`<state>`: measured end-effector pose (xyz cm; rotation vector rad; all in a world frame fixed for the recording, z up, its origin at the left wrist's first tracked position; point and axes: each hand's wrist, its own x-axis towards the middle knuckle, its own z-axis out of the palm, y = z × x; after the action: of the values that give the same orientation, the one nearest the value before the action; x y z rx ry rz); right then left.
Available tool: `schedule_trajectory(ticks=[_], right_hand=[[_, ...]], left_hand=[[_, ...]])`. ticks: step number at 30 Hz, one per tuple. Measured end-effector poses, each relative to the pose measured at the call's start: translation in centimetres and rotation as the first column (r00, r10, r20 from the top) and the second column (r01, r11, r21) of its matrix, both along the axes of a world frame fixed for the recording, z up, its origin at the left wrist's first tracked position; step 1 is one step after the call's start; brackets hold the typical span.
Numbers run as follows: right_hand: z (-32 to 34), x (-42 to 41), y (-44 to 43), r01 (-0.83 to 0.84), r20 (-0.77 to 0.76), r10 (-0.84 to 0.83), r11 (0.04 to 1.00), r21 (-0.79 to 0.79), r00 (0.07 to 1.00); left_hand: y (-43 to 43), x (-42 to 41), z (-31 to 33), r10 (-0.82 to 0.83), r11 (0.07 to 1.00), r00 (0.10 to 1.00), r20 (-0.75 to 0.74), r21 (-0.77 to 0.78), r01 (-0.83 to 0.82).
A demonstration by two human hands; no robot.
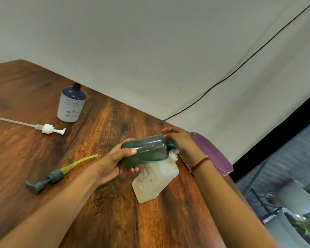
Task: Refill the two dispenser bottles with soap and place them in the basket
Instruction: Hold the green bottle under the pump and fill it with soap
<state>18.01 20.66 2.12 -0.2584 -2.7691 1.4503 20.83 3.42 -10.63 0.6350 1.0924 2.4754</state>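
Gripping green bottle (pixel 147 151) sideways, left hand (pixel 115 165); right hand (pixel 181 142) at its neck, grasp unclear.

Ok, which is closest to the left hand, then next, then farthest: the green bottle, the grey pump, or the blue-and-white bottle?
1. The green bottle: held in the left hand.
2. The grey pump: lying to its left.
3. The blue-and-white bottle: standing far back left.
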Motion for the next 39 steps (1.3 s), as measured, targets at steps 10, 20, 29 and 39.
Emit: schedule_trajectory(ticks=[10,20,29,39], right_hand=[[0.3,0.0,-0.2,0.012,0.028,-0.011,0.999,-0.042,1.0],[0.7,-0.4,0.0,-0.034,0.03,0.032,0.996,0.08,0.999],[1.1,-0.7,-0.1,-0.015,-0.044,0.022,0.987,0.161,0.999],[1.1,-0.6,-0.5,-0.032,-0.041,0.04,0.985,0.172,0.998]], left_hand=[[0.0,0.2,0.0,-0.026,1.0,0.999,0.037,0.016,0.026],[0.1,0.2,0.2,-0.041,0.999,0.997,0.069,0.023,0.04],[0.2,0.7,0.7,-0.028,0.999,0.996,0.08,0.02,0.026],[0.3,0.2,0.1,-0.031,0.999,0.993,0.114,0.011,0.03]])
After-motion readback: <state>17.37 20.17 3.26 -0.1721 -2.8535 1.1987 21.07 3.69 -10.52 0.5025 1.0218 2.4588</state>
